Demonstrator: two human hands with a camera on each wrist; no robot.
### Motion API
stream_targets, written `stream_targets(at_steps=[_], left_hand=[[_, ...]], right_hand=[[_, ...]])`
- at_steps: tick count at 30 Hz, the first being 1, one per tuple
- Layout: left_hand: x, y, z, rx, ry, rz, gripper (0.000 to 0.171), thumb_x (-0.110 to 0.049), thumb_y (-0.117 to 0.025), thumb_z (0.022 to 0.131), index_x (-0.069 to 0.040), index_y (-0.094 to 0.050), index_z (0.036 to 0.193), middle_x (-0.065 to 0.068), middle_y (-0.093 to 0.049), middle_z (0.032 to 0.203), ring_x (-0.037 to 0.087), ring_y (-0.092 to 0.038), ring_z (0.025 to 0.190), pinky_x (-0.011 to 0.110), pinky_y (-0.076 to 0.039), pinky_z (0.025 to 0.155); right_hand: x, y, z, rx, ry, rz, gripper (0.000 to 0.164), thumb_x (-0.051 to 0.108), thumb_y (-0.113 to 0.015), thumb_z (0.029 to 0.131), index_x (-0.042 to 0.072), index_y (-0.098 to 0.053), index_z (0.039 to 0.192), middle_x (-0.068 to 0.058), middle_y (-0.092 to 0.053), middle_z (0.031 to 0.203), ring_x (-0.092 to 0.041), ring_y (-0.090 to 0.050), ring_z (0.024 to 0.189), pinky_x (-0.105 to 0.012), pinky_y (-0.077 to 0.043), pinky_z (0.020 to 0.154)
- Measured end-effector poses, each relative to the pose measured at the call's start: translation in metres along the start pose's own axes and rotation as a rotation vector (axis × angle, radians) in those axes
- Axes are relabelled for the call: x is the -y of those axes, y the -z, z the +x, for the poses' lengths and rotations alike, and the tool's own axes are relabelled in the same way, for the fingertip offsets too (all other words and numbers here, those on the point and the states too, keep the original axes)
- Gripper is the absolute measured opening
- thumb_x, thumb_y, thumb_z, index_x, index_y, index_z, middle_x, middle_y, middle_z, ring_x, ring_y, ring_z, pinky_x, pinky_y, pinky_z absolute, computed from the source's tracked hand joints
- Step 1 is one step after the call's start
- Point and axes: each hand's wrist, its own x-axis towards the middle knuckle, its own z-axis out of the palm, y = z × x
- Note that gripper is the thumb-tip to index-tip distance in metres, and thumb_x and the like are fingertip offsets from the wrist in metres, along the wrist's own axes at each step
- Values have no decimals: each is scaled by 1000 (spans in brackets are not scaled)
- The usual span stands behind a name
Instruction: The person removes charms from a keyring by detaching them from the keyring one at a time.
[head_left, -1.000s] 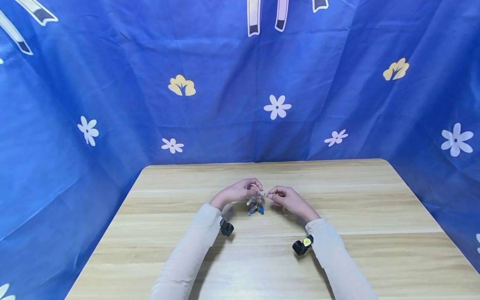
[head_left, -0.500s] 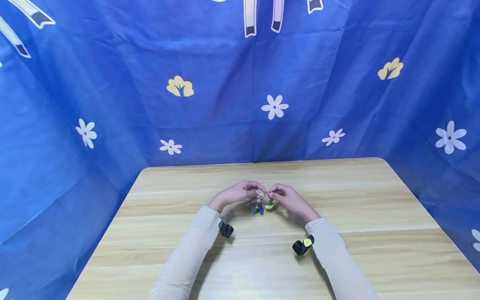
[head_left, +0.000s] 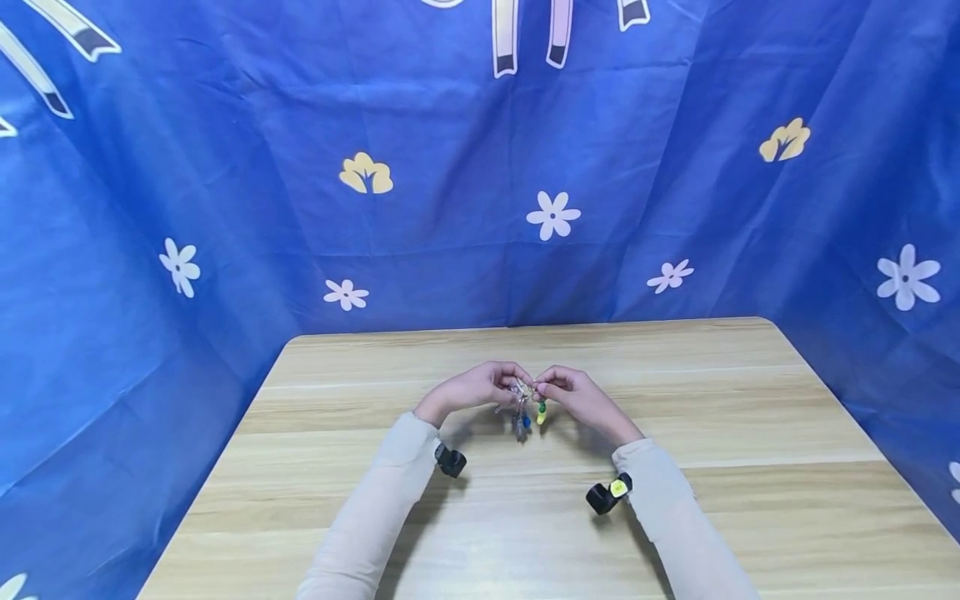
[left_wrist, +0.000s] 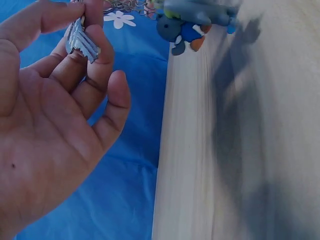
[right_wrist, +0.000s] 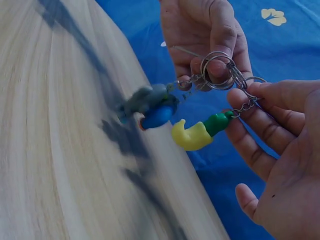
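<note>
In the head view my left hand [head_left: 476, 389] and right hand [head_left: 583, 402] meet over the table, holding a bunch of keys and charms between them. My left finger and thumb pinch a silver key [left_wrist: 82, 42] in the left wrist view. Linked metal key rings [right_wrist: 234, 74] run from the left fingers to the right. My right thumb and fingers pinch a smaller ring [right_wrist: 257, 77], from which a yellow-and-green charm [right_wrist: 195, 135] hangs on a short chain. A grey, blurred charm [right_wrist: 145, 100] and a small bear charm [left_wrist: 175, 31] in blue dangle beside it.
The wood-grain table [head_left: 480, 517] lies beneath both hands, with their shadows on it. A blue curtain [head_left: 450, 250] with flower prints stands behind and along the sides. Black wrist cameras [head_left: 450, 460] sit on both sleeves.
My right hand has moved slightly left, closer to the left one. The yellow-and-green charm came into view below the right fingers and now hangs down; the other charms have swung.
</note>
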Motion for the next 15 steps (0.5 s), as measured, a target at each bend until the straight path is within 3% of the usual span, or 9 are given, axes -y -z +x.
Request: stream_targets(at_steps=[5,9,15], left_hand=[[0,-1,-1,-17,-8,35,30,0,-60,87,5,-55,117,-3,-67,87,24,-61,79,23,-49,66],[0,-1,-2,-30,-12,65,27,-4,-63,88,3,-56,113,-2,-68,89,29,-64,87,28,-52,76],[-2,-3,-5,-21,-26,56,23,-7,-64,88,2,-55,108,-3,-67,89,15,-63,82,23,-51,79]], right_hand=[[5,-1,-1,8,-9,29,24,15,-53,98,-5,-60,110,-20,-69,100,-14,-66,94,-42,-49,99],[6,-1,-3,6,-17,47,25,15,-54,98,-5,-59,111,-15,-70,97,-12,-65,93,-44,-48,99],[2,-1,-3,4,-18,81,25,14,-54,97,-5,-60,111,3,-68,92,-8,-65,93,-34,-48,97]])
